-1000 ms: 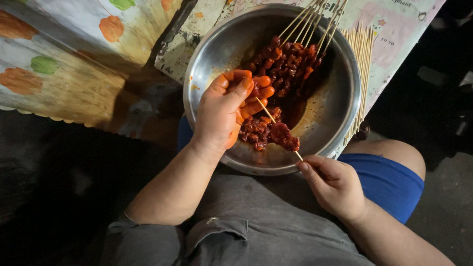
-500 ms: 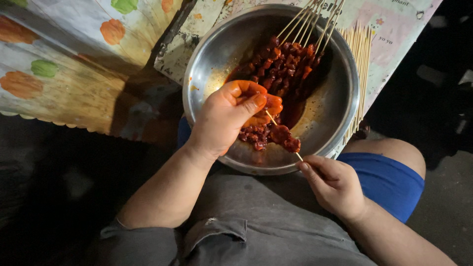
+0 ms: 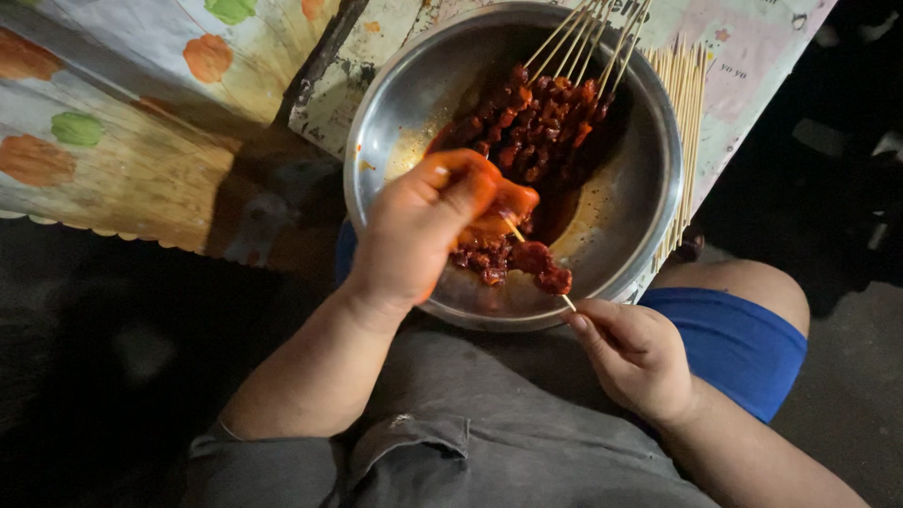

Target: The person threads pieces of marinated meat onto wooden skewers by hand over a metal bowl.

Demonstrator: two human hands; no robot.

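Skewer [image 3: 531, 265] with red meat pieces slants over the metal bowl [image 3: 649, 141], long axis running from 11 to 5 o'clock. Right hand [image 3: 640, 357] pinches its bare lower end; sauce-stained left hand [image 3: 428, 226], at 10 o'clock, pinches meat onto its tip. Finished skewers [image 3: 546, 122] lie beyond.

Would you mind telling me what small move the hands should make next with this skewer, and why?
Probably the left hand should push its meat piece down the skewer toward the pieces already threaded. The right hand pinches the skewer's lower end, its tip reaches the sauce-covered left fingers, and stick shows bare between them and the threaded pieces.
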